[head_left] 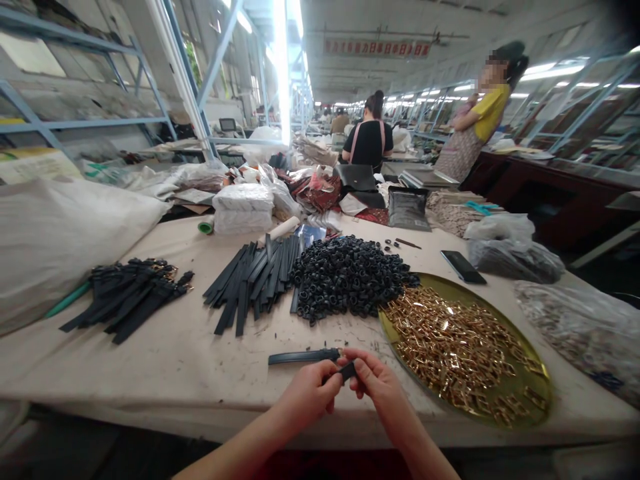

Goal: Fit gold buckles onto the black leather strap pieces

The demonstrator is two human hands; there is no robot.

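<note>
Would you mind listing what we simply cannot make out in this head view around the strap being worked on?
- Strap: its right end is covered by the left hand and right hand.
- Small black piece between the fingers: too small to identify.
- Gold buckles in the tray: shapes too small.
- Forearms: cut off by the bottom edge.
</note>
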